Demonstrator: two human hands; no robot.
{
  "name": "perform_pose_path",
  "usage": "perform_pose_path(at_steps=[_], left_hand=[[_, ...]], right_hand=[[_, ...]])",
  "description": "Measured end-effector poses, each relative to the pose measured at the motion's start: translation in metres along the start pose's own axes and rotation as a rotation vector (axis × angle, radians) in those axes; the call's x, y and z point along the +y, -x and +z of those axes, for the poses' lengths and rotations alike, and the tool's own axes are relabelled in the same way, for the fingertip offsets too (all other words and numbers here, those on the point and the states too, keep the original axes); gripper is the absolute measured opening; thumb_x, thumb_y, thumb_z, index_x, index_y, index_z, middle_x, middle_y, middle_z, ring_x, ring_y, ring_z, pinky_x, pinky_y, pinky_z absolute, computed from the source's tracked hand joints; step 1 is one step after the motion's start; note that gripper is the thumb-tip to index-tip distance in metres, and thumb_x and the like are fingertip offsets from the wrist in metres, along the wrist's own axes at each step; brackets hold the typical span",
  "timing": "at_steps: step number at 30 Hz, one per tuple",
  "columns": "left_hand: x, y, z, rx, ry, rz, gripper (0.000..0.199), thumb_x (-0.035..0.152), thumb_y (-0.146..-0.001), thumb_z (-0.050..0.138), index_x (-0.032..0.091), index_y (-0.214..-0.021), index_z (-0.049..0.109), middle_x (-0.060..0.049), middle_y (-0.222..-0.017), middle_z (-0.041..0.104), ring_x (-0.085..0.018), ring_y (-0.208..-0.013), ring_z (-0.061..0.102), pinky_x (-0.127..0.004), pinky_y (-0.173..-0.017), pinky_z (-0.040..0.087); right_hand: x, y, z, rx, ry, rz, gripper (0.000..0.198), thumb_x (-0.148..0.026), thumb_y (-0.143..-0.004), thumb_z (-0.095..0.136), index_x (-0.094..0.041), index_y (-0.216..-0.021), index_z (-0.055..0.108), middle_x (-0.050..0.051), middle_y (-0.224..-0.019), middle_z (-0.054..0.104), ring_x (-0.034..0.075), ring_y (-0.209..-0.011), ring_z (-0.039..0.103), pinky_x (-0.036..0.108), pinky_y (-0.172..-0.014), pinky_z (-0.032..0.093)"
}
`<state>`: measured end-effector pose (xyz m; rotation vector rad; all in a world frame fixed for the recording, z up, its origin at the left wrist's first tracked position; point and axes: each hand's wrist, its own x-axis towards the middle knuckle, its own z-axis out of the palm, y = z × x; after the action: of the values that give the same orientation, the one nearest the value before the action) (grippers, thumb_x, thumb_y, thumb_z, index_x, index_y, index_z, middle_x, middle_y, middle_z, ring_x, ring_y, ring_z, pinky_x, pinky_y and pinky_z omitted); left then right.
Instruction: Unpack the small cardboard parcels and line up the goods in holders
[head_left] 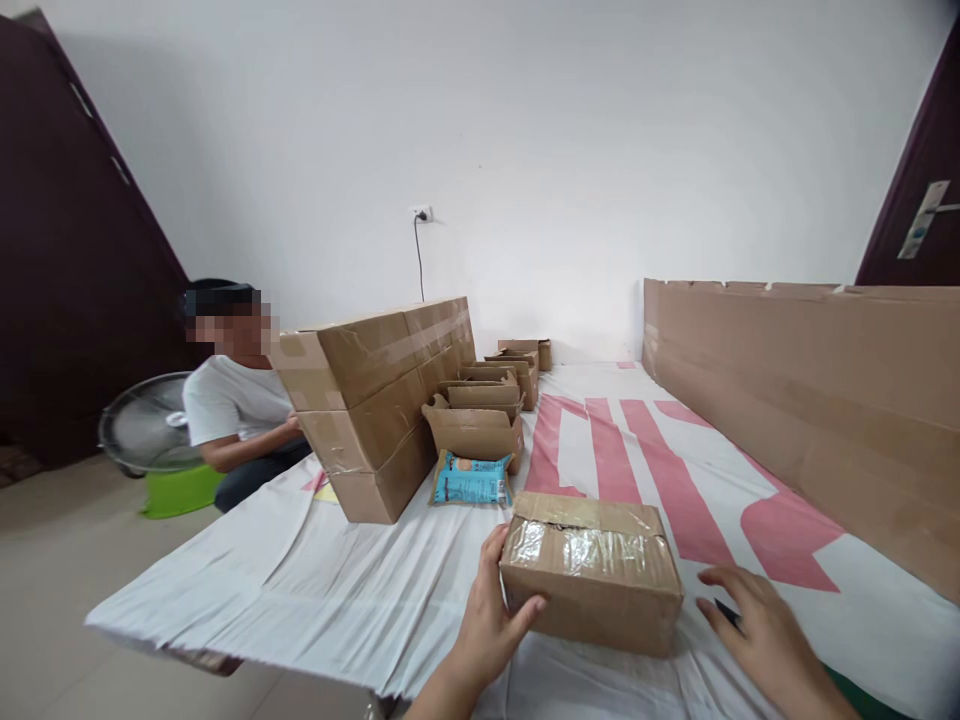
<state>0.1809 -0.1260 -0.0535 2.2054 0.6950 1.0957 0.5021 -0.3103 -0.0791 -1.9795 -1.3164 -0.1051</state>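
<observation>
A taped cardboard box [592, 612] lies on the cloth-covered table in front of me, with shiny clear tape across its top. My left hand [491, 605] grips its left end, thumb on the front face and fingers along the side. Just off the box's right end is my right hand [765, 625], open, its fingers apart and slightly curved. A small dark pointed object [727, 613] shows by the right palm; I cannot tell whether the hand touches it. Behind the box lies a blue packet [471, 480], close to an open cardboard box [480, 432].
A stack of closed boxes [382, 400] stands left of a row of open boxes. Beyond it a person [240, 400] crouches near a fan [146, 420] and a green stool [180, 490]. A long cardboard panel [795, 400] borders the table's right side.
</observation>
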Motion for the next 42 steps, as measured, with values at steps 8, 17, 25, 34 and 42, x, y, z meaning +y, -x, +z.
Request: perform_pose_path(at_steps=[8,17,25,34,42], left_hand=[[0.011,-0.016,-0.005,-0.034,0.196,0.021,0.069,0.071,-0.069,0.065,0.025,-0.115,0.045,-0.016,-0.153,0.026,-0.036,-0.144,0.024,-0.051,-0.113,0.028],[0.011,-0.03,0.006,-0.098,0.423,-0.003,0.07,0.069,-0.062,0.072,0.025,-0.106,0.04,-0.017,-0.151,0.026,-0.034,-0.141,0.031,-0.048,-0.11,0.032],[0.01,-0.035,0.009,-0.082,0.392,-0.003,0.076,0.073,-0.057,0.072,0.023,-0.106,0.041,-0.016,-0.145,0.031,-0.034,-0.136,0.036,-0.044,-0.107,0.036],[0.002,-0.033,0.011,-0.084,0.506,0.036,0.066,0.057,-0.062,0.08,0.024,-0.106,0.043,-0.013,-0.144,0.029,-0.036,-0.137,0.033,-0.048,-0.107,0.032],[0.006,-0.036,0.016,-0.126,0.482,0.079,0.061,0.056,-0.066,0.078,0.026,-0.106,0.043,-0.013,-0.141,0.031,-0.036,-0.137,0.032,-0.049,-0.107,0.031]], right_hand=[[0.093,0.035,-0.023,-0.219,0.356,0.015,0.039,-0.044,-0.079,0.047,-0.027,-0.104,0.072,0.012,-0.095,0.073,0.033,-0.087,0.067,0.046,-0.071,0.053],[-0.029,-0.043,-0.07,0.044,0.105,-0.182,0.048,-0.037,-0.093,0.029,-0.021,-0.133,0.048,0.011,-0.118,0.068,0.025,-0.09,0.07,0.038,-0.076,0.056],[-0.192,-0.093,-0.064,-0.49,0.349,-0.66,0.06,-0.009,-0.082,0.039,-0.032,-0.136,0.05,0.004,-0.094,0.071,0.02,-0.073,0.067,0.028,-0.061,0.049],[-0.229,-0.11,-0.068,-0.686,0.671,-0.794,0.043,-0.011,-0.079,0.054,-0.023,-0.119,0.064,0.007,-0.08,0.073,0.022,-0.067,0.068,0.025,-0.054,0.038],[-0.192,-0.096,-0.117,-0.785,0.827,-0.615,0.063,0.003,-0.075,0.048,-0.032,-0.127,0.059,0.007,-0.086,0.073,0.025,-0.075,0.07,0.026,-0.051,0.029]])
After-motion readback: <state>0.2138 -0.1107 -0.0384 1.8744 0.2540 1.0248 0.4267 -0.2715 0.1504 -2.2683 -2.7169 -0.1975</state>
